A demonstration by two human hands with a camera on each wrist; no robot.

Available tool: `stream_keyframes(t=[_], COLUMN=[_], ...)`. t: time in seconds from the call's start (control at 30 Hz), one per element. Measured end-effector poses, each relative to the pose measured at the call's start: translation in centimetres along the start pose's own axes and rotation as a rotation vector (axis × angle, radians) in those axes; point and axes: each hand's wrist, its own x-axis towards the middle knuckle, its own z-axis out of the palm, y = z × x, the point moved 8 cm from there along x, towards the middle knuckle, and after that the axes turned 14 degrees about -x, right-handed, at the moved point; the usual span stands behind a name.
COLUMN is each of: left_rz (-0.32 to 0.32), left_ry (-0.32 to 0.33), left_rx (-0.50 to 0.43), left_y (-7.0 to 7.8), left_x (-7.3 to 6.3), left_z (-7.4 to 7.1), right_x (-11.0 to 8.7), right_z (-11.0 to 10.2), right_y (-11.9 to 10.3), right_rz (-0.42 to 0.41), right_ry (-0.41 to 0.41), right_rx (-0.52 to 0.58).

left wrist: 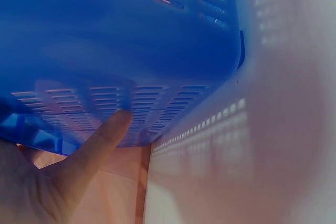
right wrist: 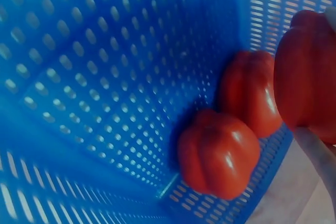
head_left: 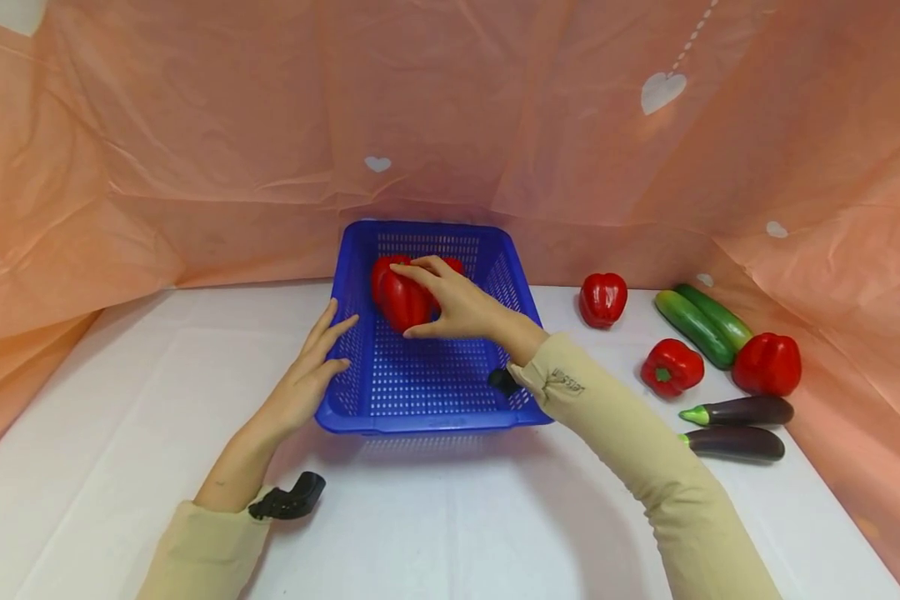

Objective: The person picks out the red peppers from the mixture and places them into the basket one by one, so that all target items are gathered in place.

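Note:
Over the blue plastic basket (head_left: 420,423), my right hand (head_left: 461,304) grips a red bell pepper (head_left: 405,302) between thumb and fingers. The same held bell pepper (right wrist: 307,77) fills the right edge of the right wrist view. Below it in that view, one bell pepper (right wrist: 218,153) and another bell pepper (right wrist: 249,90) lie inside the basket. My left hand (head_left: 303,379) is at the basket's left side, fingers spread and fairly straight. In the left wrist view its thumb (left wrist: 107,135) lies along the slotted outer wall (left wrist: 152,103).
Right of the basket on the white table (head_left: 450,517) lie three bell peppers, including one with a green stem (head_left: 671,367). Beside them are two cucumbers (head_left: 693,325) and two eggplants (head_left: 735,442). An orange cloth (head_left: 435,125) hangs behind and along the sides.

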Motion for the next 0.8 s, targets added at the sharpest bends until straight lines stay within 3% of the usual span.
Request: stream_keyframes(t=[0.8], left_rz=[0.002], left_ry=[0.003], left_rx=[0.003], left_y=[0.0], left_x=[0.0], left_z=[0.1], right_x=[0.0], right_z=[3.3], right_y=[-0.5], right_rz=[0.018], right_ry=[-0.175], right_rx=[0.020])
